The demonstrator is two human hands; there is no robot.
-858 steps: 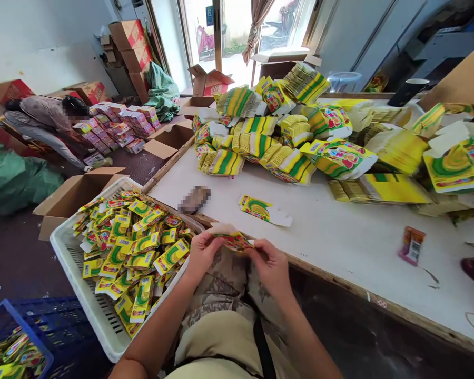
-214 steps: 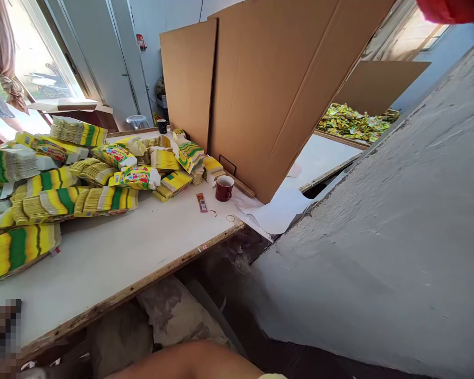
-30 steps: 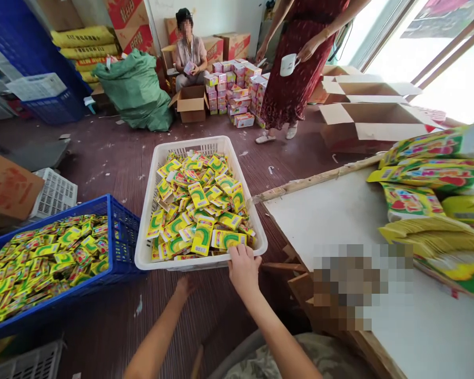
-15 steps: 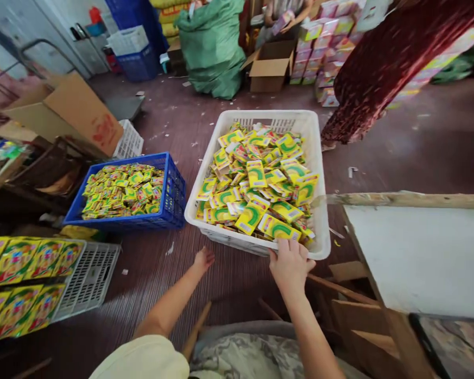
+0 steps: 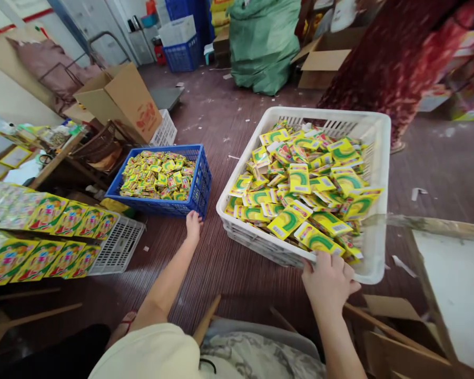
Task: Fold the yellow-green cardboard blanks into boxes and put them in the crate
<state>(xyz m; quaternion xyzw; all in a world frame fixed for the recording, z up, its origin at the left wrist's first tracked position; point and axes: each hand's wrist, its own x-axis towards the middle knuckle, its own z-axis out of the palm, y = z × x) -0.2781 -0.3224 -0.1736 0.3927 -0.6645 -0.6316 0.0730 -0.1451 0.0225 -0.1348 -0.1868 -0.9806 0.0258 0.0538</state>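
A white plastic crate (image 5: 260, 239) full of small yellow packets (image 5: 300, 179) with green curves stands before me on the right. My right hand (image 5: 328, 279) grips its front rim, fingers over the edge and thumb outside. To the left, a blue plastic crate (image 5: 200, 179) on the floor holds similar, smaller-looking yellow packets (image 5: 158, 176). My left hand (image 5: 194, 226) reaches out by that crate's near right corner, fingers extended and holding nothing I can see. Whether its fingertips touch the blue crate I cannot tell.
Larger yellow boxes (image 5: 75, 218) are stacked at left on a grey crate (image 5: 118, 245). Behind stand an open carton (image 5: 122, 100) and a green sack (image 5: 263, 47). A person in dark red clothing (image 5: 363, 68) stands behind the white crate. A white tabletop (image 5: 454, 284) juts in at right.
My view has turned left, so things sit further right. My left hand has moved from the floor gap towards the blue crate's corner. My right hand stays on the white crate's rim.
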